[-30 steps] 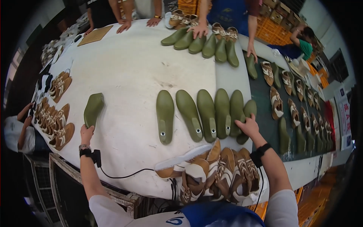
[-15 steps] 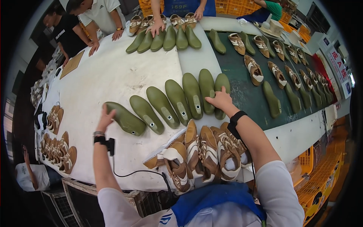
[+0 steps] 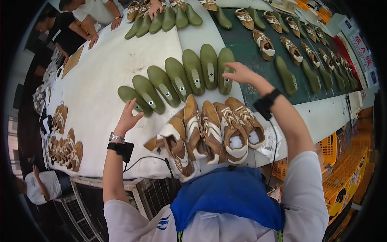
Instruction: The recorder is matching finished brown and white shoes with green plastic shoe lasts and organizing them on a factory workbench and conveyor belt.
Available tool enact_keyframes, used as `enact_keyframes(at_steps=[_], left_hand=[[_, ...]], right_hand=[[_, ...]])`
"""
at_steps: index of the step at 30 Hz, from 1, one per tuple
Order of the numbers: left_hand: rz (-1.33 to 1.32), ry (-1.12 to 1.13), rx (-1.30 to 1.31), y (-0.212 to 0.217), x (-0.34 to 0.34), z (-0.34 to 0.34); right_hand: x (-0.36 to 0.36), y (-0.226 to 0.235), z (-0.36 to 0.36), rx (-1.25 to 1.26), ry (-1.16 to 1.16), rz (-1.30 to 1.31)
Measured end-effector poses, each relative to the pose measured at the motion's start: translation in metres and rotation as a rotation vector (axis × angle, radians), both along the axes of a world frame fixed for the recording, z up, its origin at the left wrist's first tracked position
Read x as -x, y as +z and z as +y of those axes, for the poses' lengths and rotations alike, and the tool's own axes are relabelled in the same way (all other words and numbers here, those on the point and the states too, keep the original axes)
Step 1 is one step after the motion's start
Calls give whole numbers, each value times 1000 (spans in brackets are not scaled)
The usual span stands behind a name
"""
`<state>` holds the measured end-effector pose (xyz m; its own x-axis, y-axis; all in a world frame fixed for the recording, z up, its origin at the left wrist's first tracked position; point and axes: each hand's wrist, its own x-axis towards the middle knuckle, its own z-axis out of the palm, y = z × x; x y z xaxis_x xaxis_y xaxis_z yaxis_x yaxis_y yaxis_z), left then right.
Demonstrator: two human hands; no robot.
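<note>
Several green shoe lasts [image 3: 173, 74] lie side by side in a fanned row on the white-covered table. My left hand [image 3: 128, 119] is open, fingers spread, at the near end of the leftmost last [image 3: 130, 94]. At the other end of the row, my right hand [image 3: 242, 75] is open, thumb and fingers apart, with its fingertips at the right side of the rightmost last [image 3: 226, 59]. I cannot tell whether either hand touches its last. Between my arms, nearer me, stand several brown-and-white sneakers [image 3: 237, 137] packed together.
Crumpled white paper [image 3: 271, 141] lies right of the sneakers. A dark green surface [image 3: 254, 74] to the right bears more lasts and sneakers. Another row of lasts [image 3: 169, 18] is at the far side, with a co-worker's hand [image 3: 155, 9] over it. More sneakers [image 3: 64, 151] stand left.
The leftmost last has turned and moved in against the row. My left hand has loosened beside it, and my right hand has shifted to the rightmost last's outer side. The whole view has tilted.
</note>
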<state>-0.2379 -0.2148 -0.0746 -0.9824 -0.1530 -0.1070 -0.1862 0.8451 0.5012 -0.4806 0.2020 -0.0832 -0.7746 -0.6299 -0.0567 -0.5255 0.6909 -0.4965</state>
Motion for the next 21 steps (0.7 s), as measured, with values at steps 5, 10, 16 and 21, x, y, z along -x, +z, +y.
enact_keyframes(at_steps=[5, 10, 16, 21], left_hand=[[128, -61, -151, 82, -67, 76], [278, -85, 51, 146, -62, 81], [285, 22, 205, 260, -33, 139], [519, -25, 356, 304, -45, 150]], right_hand=[[-92, 78, 75, 167, 128, -374], [-182, 116, 63, 147, 223, -725], [-299, 34, -43, -49, 1046, -609], [-364, -10, -77, -413, 690, -1371]])
